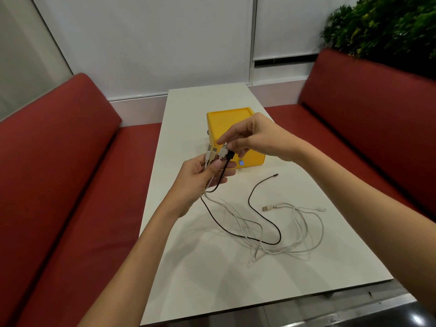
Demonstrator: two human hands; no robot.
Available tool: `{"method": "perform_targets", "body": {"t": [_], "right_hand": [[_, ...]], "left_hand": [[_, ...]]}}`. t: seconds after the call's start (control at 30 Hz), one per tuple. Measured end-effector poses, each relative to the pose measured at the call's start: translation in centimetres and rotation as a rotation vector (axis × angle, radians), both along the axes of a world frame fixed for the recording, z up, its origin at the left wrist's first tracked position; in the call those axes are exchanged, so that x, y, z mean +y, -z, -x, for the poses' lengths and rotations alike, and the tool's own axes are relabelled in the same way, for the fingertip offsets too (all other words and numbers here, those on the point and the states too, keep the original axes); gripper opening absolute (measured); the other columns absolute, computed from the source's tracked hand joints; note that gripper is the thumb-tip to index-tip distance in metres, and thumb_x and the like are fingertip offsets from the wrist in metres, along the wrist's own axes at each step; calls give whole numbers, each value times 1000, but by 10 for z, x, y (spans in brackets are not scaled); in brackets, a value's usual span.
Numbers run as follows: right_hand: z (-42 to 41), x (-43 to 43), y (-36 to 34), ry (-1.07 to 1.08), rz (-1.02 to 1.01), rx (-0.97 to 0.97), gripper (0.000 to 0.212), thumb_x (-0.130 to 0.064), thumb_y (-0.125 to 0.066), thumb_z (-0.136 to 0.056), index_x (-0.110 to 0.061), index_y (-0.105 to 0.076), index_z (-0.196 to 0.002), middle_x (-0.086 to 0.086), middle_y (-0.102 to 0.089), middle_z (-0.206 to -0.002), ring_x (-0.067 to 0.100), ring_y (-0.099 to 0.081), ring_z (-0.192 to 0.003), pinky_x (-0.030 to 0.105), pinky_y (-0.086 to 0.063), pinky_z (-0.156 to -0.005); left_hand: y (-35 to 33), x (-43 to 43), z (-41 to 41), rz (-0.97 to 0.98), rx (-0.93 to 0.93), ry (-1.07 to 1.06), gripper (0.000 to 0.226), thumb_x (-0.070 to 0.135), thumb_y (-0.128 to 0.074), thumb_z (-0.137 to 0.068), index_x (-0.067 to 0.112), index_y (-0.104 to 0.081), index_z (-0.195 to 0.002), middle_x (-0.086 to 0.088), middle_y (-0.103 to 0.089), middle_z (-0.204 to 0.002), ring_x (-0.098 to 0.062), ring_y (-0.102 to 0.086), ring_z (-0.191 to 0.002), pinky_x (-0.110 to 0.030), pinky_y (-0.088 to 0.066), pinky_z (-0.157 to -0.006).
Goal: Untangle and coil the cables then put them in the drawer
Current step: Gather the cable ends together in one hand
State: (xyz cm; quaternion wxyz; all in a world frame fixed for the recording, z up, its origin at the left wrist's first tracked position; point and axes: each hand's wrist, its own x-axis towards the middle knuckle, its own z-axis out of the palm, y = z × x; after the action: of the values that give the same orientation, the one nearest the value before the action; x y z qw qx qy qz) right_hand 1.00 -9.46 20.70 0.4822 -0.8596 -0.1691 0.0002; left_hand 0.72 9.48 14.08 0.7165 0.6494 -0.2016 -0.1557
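Your left hand (200,182) is curled round a bundle of cables just below their plugs, which stick up out of your fist, above the middle of the table (212,267). Your right hand (254,138) pinches the white plug (223,152) at the top of that bundle between thumb and forefinger, right beside the black plug (230,155). What matters now is where the slack runs. From your left fist the cords drop to the table and trail away toward its right edge and near-right corner, so their length lies down and to your right, on the side of your right arm. The black cable (249,199) snakes over the white ones there, its free tip pointing back toward the yellow drawer box (227,121), which stands just behind your hands toward the far edge. A loose USB plug (266,208) lies near the right edge with its cord looped beside it. Drawing the pinched plug up and away from the fist looks like the next step.
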Motion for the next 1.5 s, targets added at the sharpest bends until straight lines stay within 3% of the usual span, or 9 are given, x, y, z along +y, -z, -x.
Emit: {"method": "perform_targets", "body": {"t": [0.4, 0.53, 0.63, 0.7, 0.93, 1.1, 1.27, 1.37, 1.5], "right_hand": [[5, 5, -1, 18, -46, 27, 17, 1, -62, -86, -2, -73, -99, 8, -71, -77, 5, -60, -57, 20, -54, -60], [5, 13, 1, 17, -32, 22, 16, -1, -60, -88, 1, -71, -100, 13, -70, -80, 3, -61, -56, 19, -52, -58], [6, 16, 2, 3, -50, 39, 15, -7, -65, -88, 2, -70, -99, 21, -70, -88, 4, -61, -57, 19, -52, -57], [5, 18, 2, 2, -46, 42, 14, -10, -68, -86, -1, -70, -97, 16, -69, -84, 5, -61, -58, 20, -51, -55], [2, 20, -2, 86, -65, 30, 4, -13, -69, -85, -13, -72, -87, -1, -65, -77, 7, -58, -61, 24, -48, -54], [0, 20, -3, 83, -140, 92, 5, -12, -68, -86, -14, -72, -84, -5, -66, -67, 7, -57, -60, 23, -49, -56], [-2, 25, 1, 86, -269, 212, 8, -9, -63, -88, -10, -70, -86, -1, -67, -72, 9, -58, -58, 23, -49, -56], [-2, 28, 5, 51, -330, 264, 8, -13, -63, -90, -10, -70, -94, 7, -68, -87, 10, -58, -59, 24, -49, -58], [-1, 30, 5, 99, -280, 161, 17, -21, -65, -89, -11, -70, -101, 8, -69, -97, 7, -55, -60, 25, -48, -58]], "left_hand": [[-10, -2, 6, 42, 61, 59, 24, 20, -43, -101, 13, -64, -112, -7, -74, -107, -22, -70, -101, -28, -57, -84], [-12, -4, 7, -17, 26, 48, 22, 19, -42, -102, 13, -63, -105, -2, -75, -89, -12, -71, -76, -22, -57, -72], [-11, -3, 7, -60, -17, 10, 20, 16, -43, -102, 11, -62, -97, 3, -71, -75, -6, -56, -55, -17, -47, -59], [-11, -2, 7, -76, -33, -2, 19, 16, -44, -102, 10, -60, -94, 6, -68, -71, -6, -48, -51, -16, -42, -56], [-8, 4, 5, 1, 88, 26, 32, 20, -45, -101, -5, -56, -120, 6, -58, -68, -4, -38, -49, -18, -35, -56], [-12, 7, 5, 66, 91, 13, 25, 19, -54, -96, 6, -57, -117, 3, -53, -66, -5, -32, -45, -17, -31, -50], [-14, 9, 6, -10, -22, -112, 19, 9, -59, -94, 10, -51, -112, -3, -59, -62, -7, -32, -40, -19, -30, -44], [-13, 9, 7, -37, -58, -118, 14, 6, -53, -97, 9, -51, -110, -4, -60, -63, -8, -30, -39, -21, -29, -43], [-14, 9, 8, -64, -65, -146, 18, 2, -52, -95, 10, -55, -111, -6, -64, -69, -9, -32, -42, -21, -32, -45]]}}
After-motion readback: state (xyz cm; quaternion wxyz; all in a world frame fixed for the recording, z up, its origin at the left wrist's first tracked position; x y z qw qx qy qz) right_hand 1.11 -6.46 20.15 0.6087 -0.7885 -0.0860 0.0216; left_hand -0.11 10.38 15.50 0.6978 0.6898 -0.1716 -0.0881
